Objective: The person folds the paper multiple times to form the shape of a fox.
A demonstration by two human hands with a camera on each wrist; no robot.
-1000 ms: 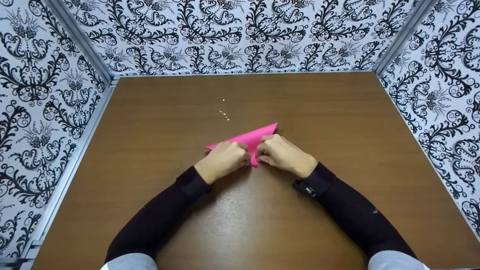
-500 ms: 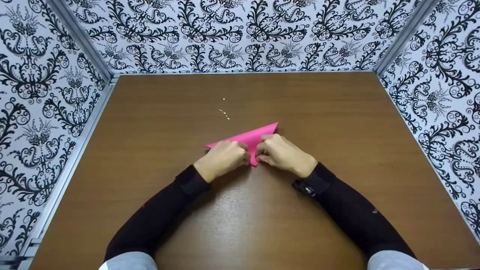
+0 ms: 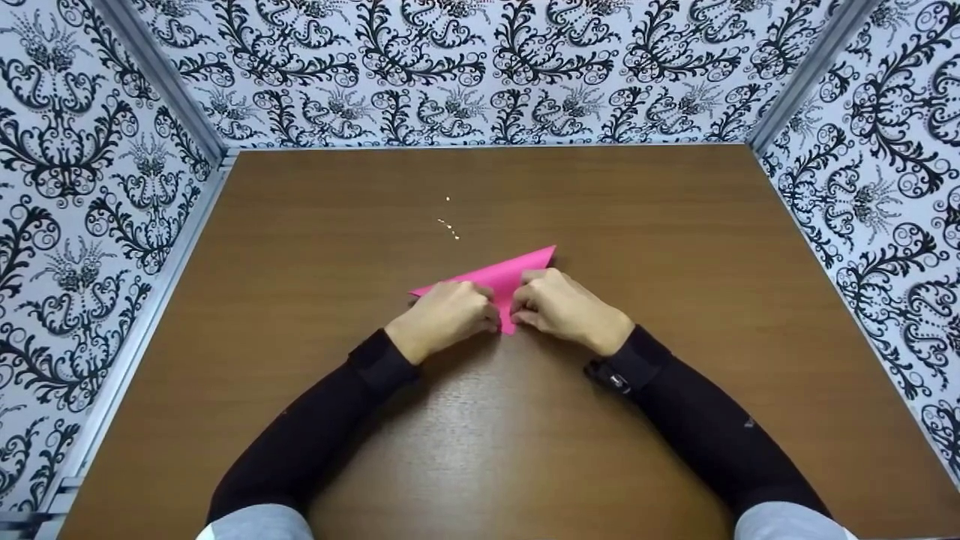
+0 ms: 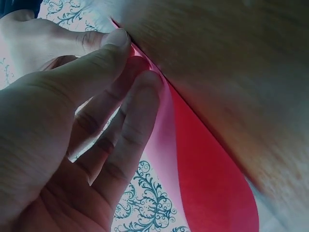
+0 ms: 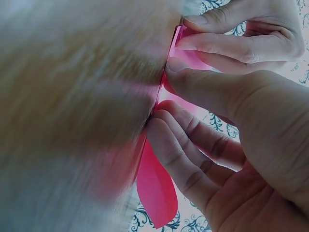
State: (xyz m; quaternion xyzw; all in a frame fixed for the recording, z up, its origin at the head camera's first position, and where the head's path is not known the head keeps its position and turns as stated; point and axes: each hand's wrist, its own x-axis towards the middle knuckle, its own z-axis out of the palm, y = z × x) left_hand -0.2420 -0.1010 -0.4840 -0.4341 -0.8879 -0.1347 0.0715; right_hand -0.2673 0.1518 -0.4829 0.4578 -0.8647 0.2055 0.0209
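A sheet of pink paper (image 3: pixel 510 279) lies at the middle of the table, bent over so that its far side makes a rounded, slanting fold. My left hand (image 3: pixel 448 315) pinches its near edge between thumb and fingertips. Close beside it, my right hand (image 3: pixel 568 311) pinches the same edge, with a narrow strip of pink showing between the two. From the left wrist, the paper (image 4: pixel 212 179) curves up off the table in an open loop. In the right wrist view a loose curled end of the paper (image 5: pixel 157 188) hangs beyond my fingers.
The brown wooden table (image 3: pixel 637 210) has several small white specks (image 3: pixel 448 225) beyond the paper. Walls with a black-and-white scroll pattern (image 3: pixel 465 75) stand at the back and both sides, with grey metal strips (image 3: pixel 157 82) at the corners.
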